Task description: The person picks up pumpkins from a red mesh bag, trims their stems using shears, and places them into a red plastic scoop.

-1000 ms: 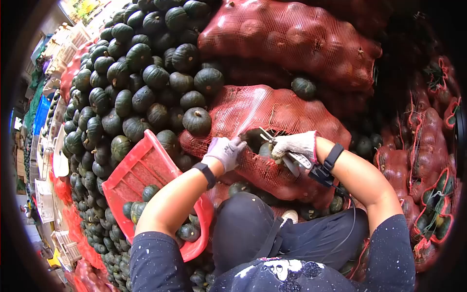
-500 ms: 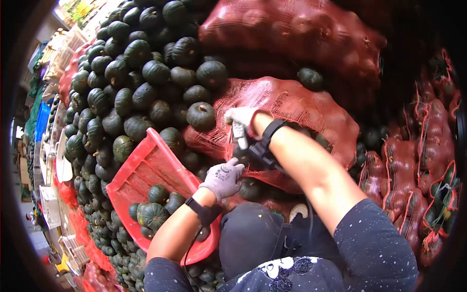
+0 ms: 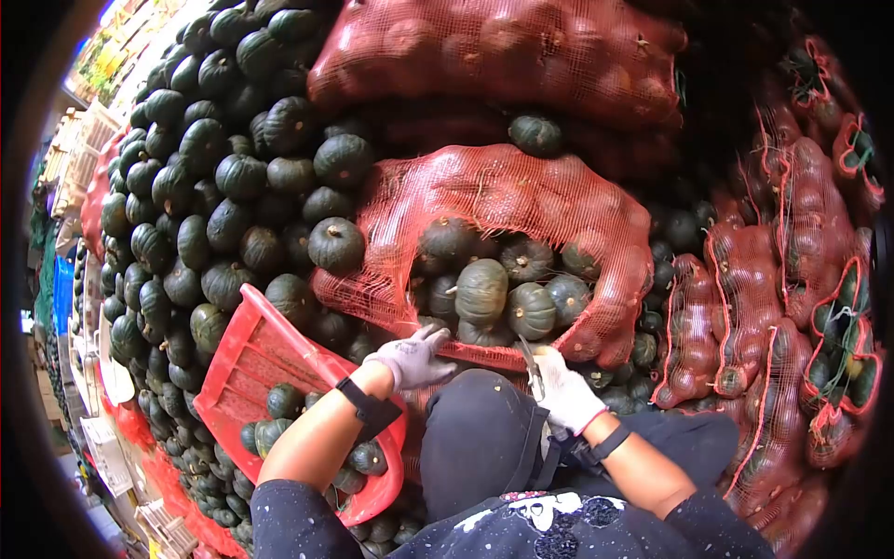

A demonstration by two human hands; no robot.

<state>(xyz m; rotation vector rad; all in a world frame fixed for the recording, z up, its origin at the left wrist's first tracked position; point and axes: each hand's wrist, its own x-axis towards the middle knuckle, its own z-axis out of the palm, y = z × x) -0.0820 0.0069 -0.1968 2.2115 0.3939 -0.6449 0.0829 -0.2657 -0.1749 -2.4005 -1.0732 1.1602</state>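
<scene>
head: hands [image 3: 411, 359] [image 3: 565, 391] apart at open red sack [image 3: 521, 186]

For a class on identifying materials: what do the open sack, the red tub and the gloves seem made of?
Sack: probably woven plastic mesh, slightly glossy; fine strands fray at the opening.
Tub: likely moulded plastic, shiny-rimmed, with ribbed walls.
Grey left glove and white right glove: apparently matt fabric, closely following the fingers; any coating can't be settled.
</scene>
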